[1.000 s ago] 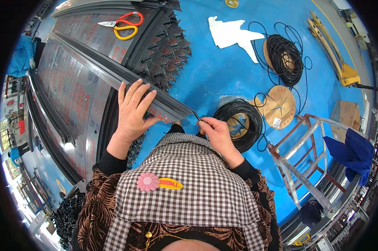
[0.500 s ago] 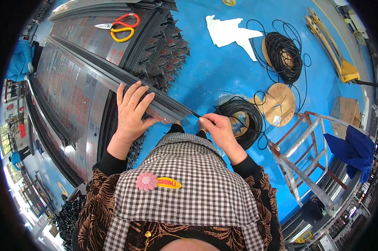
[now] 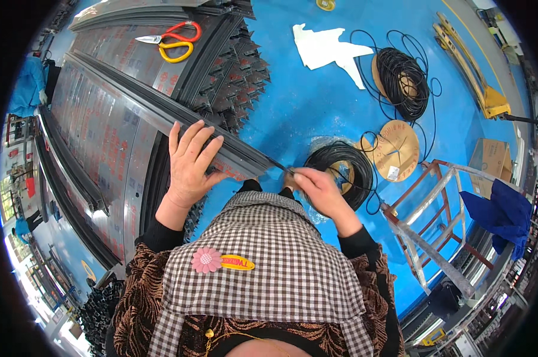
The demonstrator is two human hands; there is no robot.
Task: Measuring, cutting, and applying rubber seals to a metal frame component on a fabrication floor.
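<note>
Head view: the left hand [image 3: 190,163] lies flat, fingers spread, on the near end of a long grey metal profile [image 3: 162,116] that runs across the blue floor [image 3: 305,101]. The right hand [image 3: 318,190] pinches a thin black cord [image 3: 279,165] at the profile's end, just beside a black cord coil [image 3: 340,169]; red-and-yellow scissors [image 3: 171,40] rest on the stacked profiles [image 3: 102,119] further back.

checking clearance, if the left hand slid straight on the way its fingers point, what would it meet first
The left hand lies on the long grey metal profile, fingers pointing up and away. Straight on it would likely first meet the stack of dark profile ends; depth is unclear.
</note>
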